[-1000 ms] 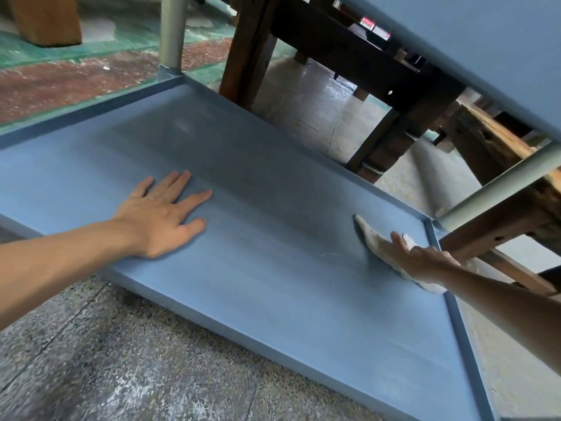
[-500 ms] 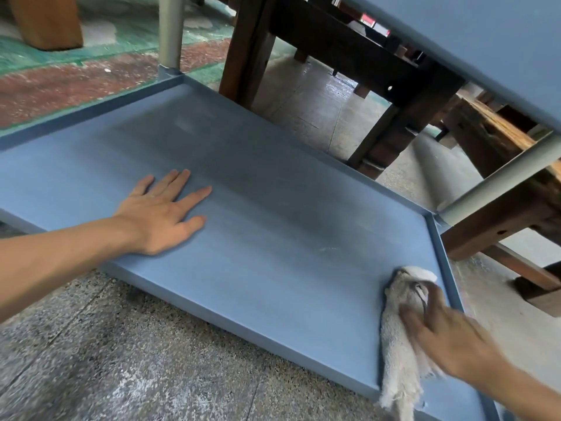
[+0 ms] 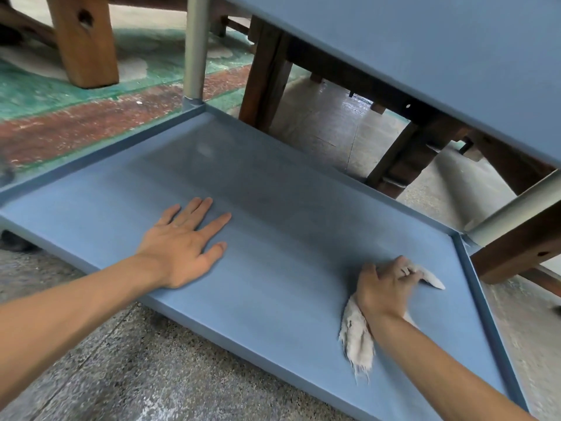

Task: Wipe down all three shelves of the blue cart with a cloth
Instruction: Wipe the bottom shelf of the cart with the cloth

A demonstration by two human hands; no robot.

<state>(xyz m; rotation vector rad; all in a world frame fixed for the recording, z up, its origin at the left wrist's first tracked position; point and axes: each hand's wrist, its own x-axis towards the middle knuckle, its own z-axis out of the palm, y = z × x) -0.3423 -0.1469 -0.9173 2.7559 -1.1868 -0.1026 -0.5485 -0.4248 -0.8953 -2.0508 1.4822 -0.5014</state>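
Observation:
I look down at the lowest shelf of the blue cart, a flat blue tray with a low raised rim. My left hand lies flat on it near the front edge, fingers spread, holding nothing. My right hand presses a frayed white cloth onto the shelf at the right, a short way in from the right rim. The cloth sticks out past my fingertips and trails back under my wrist. The underside of the blue shelf above fills the upper right.
Grey cart posts stand at the back corner and the right corner. Dark wooden table legs and a lighter wooden leg stand behind the cart. Speckled floor lies in front.
My right hand and the cloth swept from the back right corner toward the front, then moved left and inward along the shelf. The left hand stayed flat in place.

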